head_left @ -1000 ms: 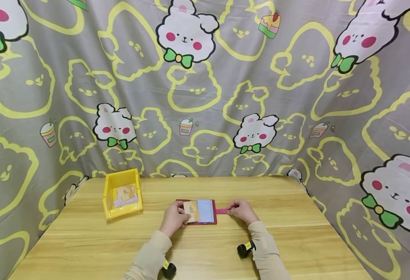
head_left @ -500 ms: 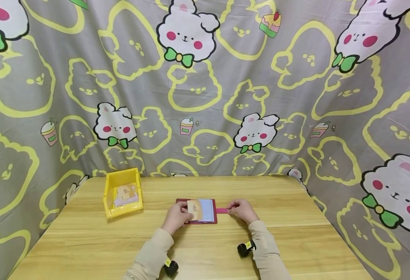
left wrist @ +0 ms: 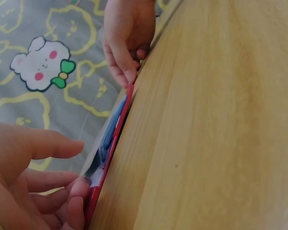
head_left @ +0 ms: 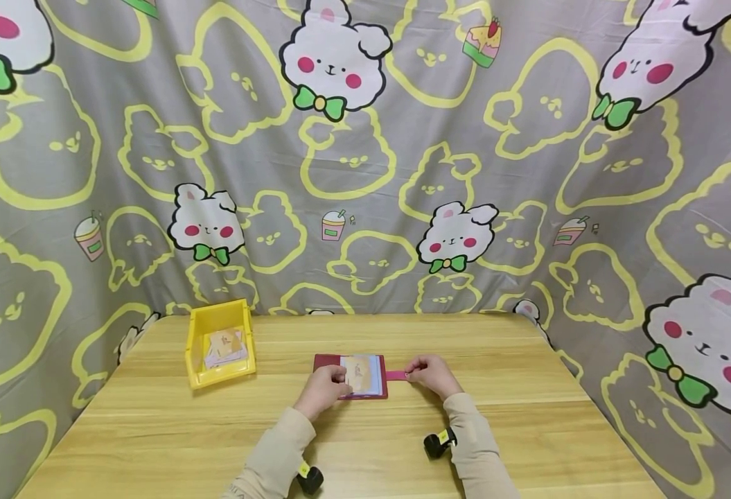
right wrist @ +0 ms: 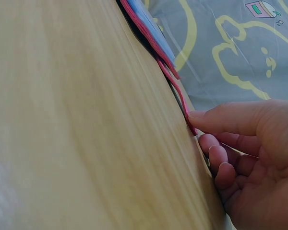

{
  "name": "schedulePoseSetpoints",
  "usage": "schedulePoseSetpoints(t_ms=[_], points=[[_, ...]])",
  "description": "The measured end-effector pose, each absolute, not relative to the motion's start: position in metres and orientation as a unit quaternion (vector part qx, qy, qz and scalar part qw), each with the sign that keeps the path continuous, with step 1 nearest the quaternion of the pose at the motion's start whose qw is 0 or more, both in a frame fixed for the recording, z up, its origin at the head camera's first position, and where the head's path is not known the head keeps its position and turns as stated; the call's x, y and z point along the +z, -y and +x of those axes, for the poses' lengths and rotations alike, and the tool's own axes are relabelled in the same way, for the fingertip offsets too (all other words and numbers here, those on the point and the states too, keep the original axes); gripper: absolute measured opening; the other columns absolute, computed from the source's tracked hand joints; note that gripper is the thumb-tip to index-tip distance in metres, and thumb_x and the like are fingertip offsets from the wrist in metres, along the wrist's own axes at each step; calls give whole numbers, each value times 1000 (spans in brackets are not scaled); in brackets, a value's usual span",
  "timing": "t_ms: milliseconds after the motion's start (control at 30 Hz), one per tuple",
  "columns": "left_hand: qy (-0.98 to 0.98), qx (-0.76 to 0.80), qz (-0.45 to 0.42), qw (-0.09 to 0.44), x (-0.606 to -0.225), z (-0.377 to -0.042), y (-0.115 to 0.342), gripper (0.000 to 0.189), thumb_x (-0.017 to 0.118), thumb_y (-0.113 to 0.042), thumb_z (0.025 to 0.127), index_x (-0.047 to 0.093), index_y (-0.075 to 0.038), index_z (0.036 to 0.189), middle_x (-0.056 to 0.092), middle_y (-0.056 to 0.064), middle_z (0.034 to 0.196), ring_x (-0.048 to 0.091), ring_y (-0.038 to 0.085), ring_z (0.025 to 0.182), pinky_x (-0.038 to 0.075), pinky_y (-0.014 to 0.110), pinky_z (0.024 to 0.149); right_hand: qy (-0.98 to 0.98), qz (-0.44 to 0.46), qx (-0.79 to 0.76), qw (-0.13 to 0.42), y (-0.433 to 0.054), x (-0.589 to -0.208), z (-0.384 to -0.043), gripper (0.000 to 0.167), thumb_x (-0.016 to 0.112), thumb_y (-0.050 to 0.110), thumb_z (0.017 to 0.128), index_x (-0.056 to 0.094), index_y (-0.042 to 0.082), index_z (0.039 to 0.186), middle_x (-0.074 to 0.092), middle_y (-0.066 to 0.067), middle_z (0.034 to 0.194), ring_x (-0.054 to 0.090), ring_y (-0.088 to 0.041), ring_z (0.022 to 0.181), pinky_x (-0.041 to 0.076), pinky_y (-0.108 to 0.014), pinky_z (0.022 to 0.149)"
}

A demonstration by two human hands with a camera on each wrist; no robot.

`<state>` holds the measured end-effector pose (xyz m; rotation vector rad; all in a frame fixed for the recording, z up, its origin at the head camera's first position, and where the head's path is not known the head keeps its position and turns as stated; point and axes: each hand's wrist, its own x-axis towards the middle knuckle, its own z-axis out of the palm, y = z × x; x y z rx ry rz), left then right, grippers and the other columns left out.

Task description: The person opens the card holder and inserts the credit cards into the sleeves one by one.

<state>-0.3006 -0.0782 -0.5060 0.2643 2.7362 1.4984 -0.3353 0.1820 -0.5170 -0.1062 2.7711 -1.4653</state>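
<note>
On the table lies a red card holder [head_left: 326, 361], spread flat with a pale blue page [head_left: 377, 376] on its right side. A tan card [head_left: 360, 374] overlaps that page and looks hazy, as if behind clear plastic. My left hand [head_left: 323, 391] is at the card's left edge. In the left wrist view, its lower fingertips [left wrist: 78, 189] touch the holder's edge, while the upper digit stands apart from them. My right hand [head_left: 434, 376] pinches the end of the pink-red strap [head_left: 396, 375], which sticks out to the right; the right wrist view shows thumb and fingers at the strap's tip.
A yellow bin [head_left: 220, 380] holding several cards [head_left: 225, 346] stands at the back left of the wooden table [head_left: 502, 388]. A patterned curtain [head_left: 371, 277] hangs around the table's back and sides. Black wrist cameras are strapped to both sleeves.
The tan card has slid right, from over the holder's middle onto the blue page. My left hand followed it and loosened its pinch. My right hand stays at the strap.
</note>
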Motion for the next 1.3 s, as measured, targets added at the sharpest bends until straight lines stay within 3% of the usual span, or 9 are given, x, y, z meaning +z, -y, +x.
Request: schedulePoseSetpoints(t_ms=[167,500,800,967,1133,1300], points=[[-874,475,100,14,-506,-298,78,48,72,-5,82,59,10,125,63,25,125,56,39,120,43,53,104,-881,-33,-472,5,-182,-517,-335,8,74,-1,76,70,1,83,64,-6,78,51,-14,71,42,-27,68],[-880,455,135,16,-509,-295,77,51,72,-4,80,58,3,128,63,20,126,59,31,109,48,45,93,-879,-32,-476,6,-181,-517,-336,7,72,-2,78,70,1,83,64,-6,77,51,-14,71,42,-27,68],[-903,391,176,16,-506,-294,76,51,72,-2,80,58,2,130,62,21,129,59,35,118,50,49,97,-881,-37,-471,-6,-181,-518,-336,6,71,-3,78,70,0,83,63,-6,77,50,-14,71,41,-25,67],[-907,384,174,-6,-506,-293,77,45,72,-3,80,61,3,124,65,19,117,61,28,105,52,42,90,-881,-25,-472,-19,-180,-520,-337,6,72,-3,76,70,-1,82,62,-4,74,50,-13,69,41,-25,66],[-920,346,183,-32,-503,-291,78,32,74,-7,81,67,2,111,63,9,96,52,16,83,49,33,76,-884,-16,-467,-32,-181,-520,-337,7,73,-4,76,70,-1,81,62,-4,72,49,-13,68,40,-25,65],[-927,326,183,-32,-504,-289,78,31,77,-10,80,69,3,107,61,8,91,50,13,79,49,31,74,-886,-18,-462,-32,-180,-520,-338,7,73,-3,75,70,-1,81,62,-3,72,49,-13,67,40,-25,65]])
